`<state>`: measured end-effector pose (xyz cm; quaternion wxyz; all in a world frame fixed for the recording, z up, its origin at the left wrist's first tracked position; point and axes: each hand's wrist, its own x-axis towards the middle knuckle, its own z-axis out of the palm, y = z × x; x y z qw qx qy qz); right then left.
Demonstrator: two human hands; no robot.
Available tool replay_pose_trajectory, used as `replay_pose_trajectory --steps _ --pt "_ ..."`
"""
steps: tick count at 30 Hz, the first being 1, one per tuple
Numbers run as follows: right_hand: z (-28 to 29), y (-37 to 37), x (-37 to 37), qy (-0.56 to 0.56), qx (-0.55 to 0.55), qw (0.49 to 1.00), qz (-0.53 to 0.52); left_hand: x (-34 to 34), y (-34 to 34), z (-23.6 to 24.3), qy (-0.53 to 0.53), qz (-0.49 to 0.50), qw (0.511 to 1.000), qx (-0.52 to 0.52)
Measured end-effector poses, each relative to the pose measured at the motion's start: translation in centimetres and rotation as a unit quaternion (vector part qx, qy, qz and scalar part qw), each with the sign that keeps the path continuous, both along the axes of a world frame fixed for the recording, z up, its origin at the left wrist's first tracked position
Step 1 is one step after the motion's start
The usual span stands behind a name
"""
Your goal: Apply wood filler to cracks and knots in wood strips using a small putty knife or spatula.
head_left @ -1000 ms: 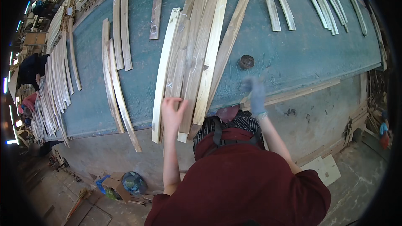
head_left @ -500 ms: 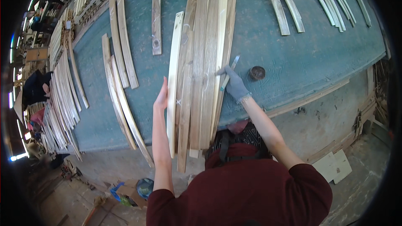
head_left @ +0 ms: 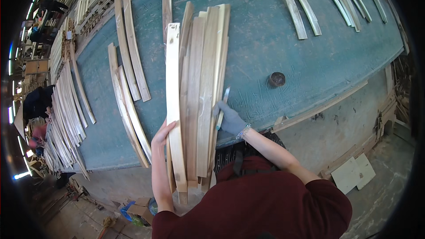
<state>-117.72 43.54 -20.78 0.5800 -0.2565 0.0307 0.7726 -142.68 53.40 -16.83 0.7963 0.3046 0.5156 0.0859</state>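
Observation:
A bundle of long wooden strips (head_left: 193, 84) stands partly gathered in front of me, their near ends over the table's front edge. My bare left hand (head_left: 162, 133) holds the bundle from the left, fingers over the face of a pale strip (head_left: 173, 75) that lies outermost. Its thumb side is mostly hidden. At the bundle's right side, my right hand (head_left: 232, 120) in a grey glove is closed round a slim pen-shaped tool (head_left: 226, 94), pale with a teal end. Its gloved fingers press against the rightmost strips.
The strips lie over a worn green-blue table (head_left: 252, 57). A small dark round pot (head_left: 276, 79) sits to the right. Loose strips (head_left: 128, 102) lie at the left, others (head_left: 290, 4) at the far right. Other people (head_left: 39, 99) work at the far left.
The bundle has shifted left and toward me, and its strips are drawn closer together. My left hand's fingers now wrap over the pale strip. The gloved right hand followed, moving left and nearer.

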Motion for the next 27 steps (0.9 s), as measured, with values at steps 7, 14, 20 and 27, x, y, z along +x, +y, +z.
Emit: replay_pose_trajectory --steps 7,14,20,27 --pt "0.7 -1.5 -0.4 -0.417 0.116 0.884 0.179 1.5 -4.0 1.2 0.128 -0.064 0.950 0.278" --pt "8.7 -3.6 15.0 -0.823 -0.078 0.529 -0.192 2.3 -5.3 2.1 0.257 -0.063 0.922 0.283" --pt "-1.7 -2.8 27.7 -0.913 0.137 0.383 -0.034 0.6 -4.8 -1.1 0.331 -0.112 0.834 0.427" --pt "-6.4 -2.7 24.3 -0.930 0.160 0.312 0.112 0.3 -10.5 1.1 0.364 -0.030 0.770 0.522"
